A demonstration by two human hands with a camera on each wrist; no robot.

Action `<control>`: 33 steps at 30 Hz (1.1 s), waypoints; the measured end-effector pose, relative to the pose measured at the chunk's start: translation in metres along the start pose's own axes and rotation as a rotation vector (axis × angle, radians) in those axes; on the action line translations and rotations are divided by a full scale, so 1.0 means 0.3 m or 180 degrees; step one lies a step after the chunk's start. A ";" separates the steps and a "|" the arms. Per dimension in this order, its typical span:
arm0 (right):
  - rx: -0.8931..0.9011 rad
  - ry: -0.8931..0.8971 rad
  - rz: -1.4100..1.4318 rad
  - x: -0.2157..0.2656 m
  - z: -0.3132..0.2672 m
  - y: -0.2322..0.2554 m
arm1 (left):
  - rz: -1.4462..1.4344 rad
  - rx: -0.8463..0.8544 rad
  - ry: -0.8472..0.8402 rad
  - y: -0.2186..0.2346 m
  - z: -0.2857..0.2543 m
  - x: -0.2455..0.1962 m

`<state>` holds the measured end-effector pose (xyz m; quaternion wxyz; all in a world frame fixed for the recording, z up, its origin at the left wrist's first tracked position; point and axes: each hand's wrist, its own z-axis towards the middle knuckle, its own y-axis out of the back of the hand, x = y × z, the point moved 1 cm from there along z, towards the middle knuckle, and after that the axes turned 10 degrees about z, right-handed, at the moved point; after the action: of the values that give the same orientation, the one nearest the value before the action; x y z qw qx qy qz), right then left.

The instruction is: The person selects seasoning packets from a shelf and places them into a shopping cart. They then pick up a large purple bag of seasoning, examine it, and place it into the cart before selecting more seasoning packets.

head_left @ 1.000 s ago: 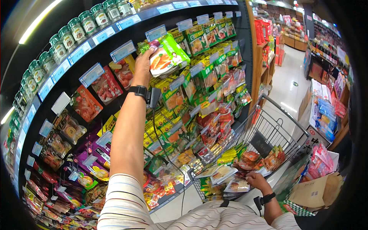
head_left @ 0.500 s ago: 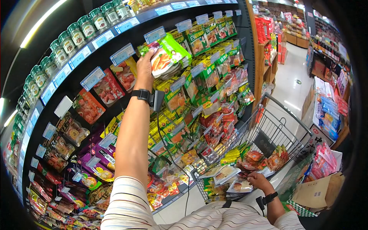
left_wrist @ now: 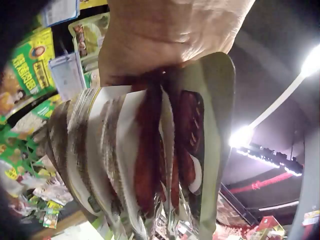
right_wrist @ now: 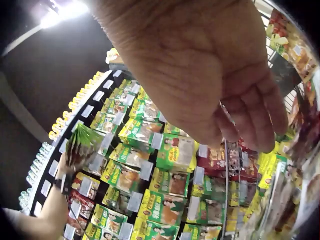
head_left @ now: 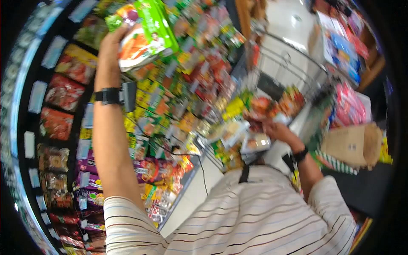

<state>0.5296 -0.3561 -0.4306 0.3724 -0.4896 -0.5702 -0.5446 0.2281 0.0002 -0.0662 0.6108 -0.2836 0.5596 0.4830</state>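
Observation:
In the head view my left hand [head_left: 111, 53] grips a stack of green and white food packets [head_left: 146, 40] by its left side, in front of the shelf. The left wrist view shows several packets [left_wrist: 130, 150] layered together below the palm [left_wrist: 175, 35]. My right hand [head_left: 278, 131] is low over the cart, beside the packets [head_left: 257, 143] lying in it. In the right wrist view the fingers of my right hand [right_wrist: 200, 70] are loosely bent, and nothing is seen held in them.
The wire cart [head_left: 289, 63] stands right of the packet-hung shelf [head_left: 55, 123]. A brown paper bag [head_left: 350, 144] and pink packages [head_left: 350, 104] are at the right. A thin black cable [head_left: 202, 172] hangs between my arms and the shelf.
The head view has swung downward and shifted, blurring the shelf. My left hand and its packets now appear farther up and left. My right hand remains by the cart's packets.

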 end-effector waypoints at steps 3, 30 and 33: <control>-0.0132 0.0114 0.0563 0.022 0.033 0.126 | 0.0009 0.0304 0.0073 -0.196 -0.172 0.029; 0.0321 -0.0425 0.0666 -0.153 0.272 0.113 | 0.2989 0.1052 -0.1383 -1.031 -0.775 0.860; 0.0190 -0.0855 0.0876 -0.259 0.402 0.227 | 0.2878 0.1061 -0.0754 -1.007 -0.804 0.842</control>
<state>0.6274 -0.2539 -0.5031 0.3783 -0.6199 -0.5584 -0.4011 0.3798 -0.2575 -0.4181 0.4367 0.1459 0.6230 0.6324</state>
